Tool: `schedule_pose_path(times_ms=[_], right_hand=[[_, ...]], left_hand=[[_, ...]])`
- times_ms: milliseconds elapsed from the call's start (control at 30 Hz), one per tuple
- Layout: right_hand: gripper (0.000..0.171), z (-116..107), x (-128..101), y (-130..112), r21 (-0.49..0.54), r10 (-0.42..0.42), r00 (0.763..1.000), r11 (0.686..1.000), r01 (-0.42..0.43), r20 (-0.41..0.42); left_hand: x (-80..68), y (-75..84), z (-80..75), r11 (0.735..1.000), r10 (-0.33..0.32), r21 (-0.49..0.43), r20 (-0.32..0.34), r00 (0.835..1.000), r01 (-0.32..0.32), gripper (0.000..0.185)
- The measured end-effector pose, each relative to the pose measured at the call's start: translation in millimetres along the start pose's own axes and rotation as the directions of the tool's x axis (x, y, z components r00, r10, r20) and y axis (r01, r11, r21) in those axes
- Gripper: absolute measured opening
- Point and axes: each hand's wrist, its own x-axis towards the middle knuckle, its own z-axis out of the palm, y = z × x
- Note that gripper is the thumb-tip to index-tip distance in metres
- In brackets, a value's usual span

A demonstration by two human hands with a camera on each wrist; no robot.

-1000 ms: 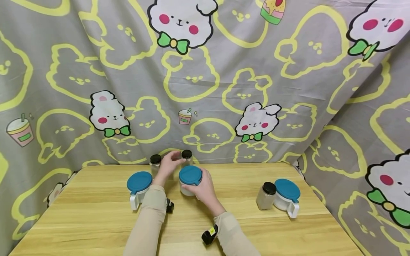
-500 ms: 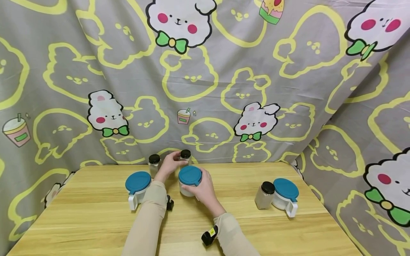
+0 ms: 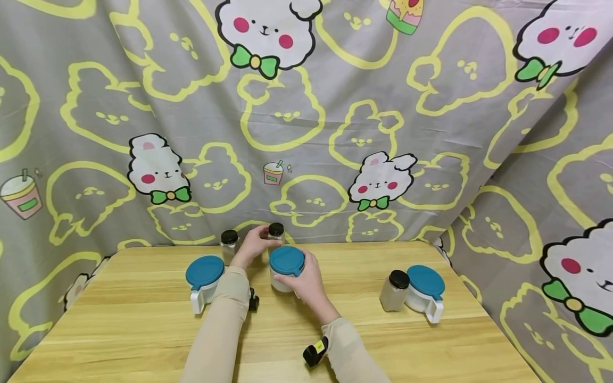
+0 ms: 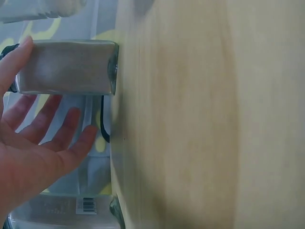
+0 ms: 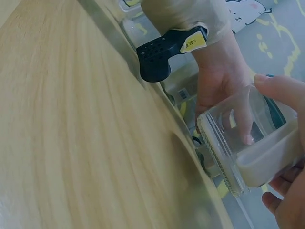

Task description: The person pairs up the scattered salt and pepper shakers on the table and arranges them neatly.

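Note:
My right hand (image 3: 298,276) grips a clear container with a blue lid (image 3: 286,261) at the table's middle. White powder fills its lower part (image 5: 267,164), and it is tilted, held between the thumb above and the fingers below. My left hand (image 3: 258,240) reaches behind it to a small jar with a black cap (image 3: 276,234) at the table's back edge. In the left wrist view the thumb touches this jar (image 4: 66,67), while the straight, spread fingers (image 4: 57,129) lie beside it without closing.
A second black-capped jar (image 3: 229,243) stands left of my left hand, with a blue-lidded container (image 3: 205,272) in front of it. At the right stand another small jar (image 3: 395,290) and a blue-lidded container (image 3: 425,284). Patterned cloth (image 3: 306,133) hangs behind the wooden table (image 3: 143,330).

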Motion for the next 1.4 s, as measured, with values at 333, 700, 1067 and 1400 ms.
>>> schedule_pose_path(times_ms=[333,700,1067,1400], right_hand=[[0.090,-4.9,-1.7,-0.1,0.002,0.007,0.999,1.000,-0.007,-0.037],[0.091,-7.4,-1.9,4.6,0.002,0.031,0.997,1.000,-0.031,-0.069],[0.092,-14.5,-4.9,1.9,0.020,0.068,0.988,0.998,-0.066,-0.137],[0.095,-22.4,-7.7,8.2,-0.025,0.059,0.977,0.998,-0.066,-0.206]], left_hand=[[1.2,2.2,1.2,0.999,0.002,0.035,-0.043,0.999,0.000,0.058],[-3.0,8.1,3.3,0.993,0.028,0.118,-0.099,0.995,-0.016,0.055],[-6.6,10.8,7.1,0.988,0.045,0.153,-0.135,0.990,-0.024,0.052],[-14.9,17.3,7.9,0.989,0.065,0.143,-0.145,0.987,-0.044,0.048]])
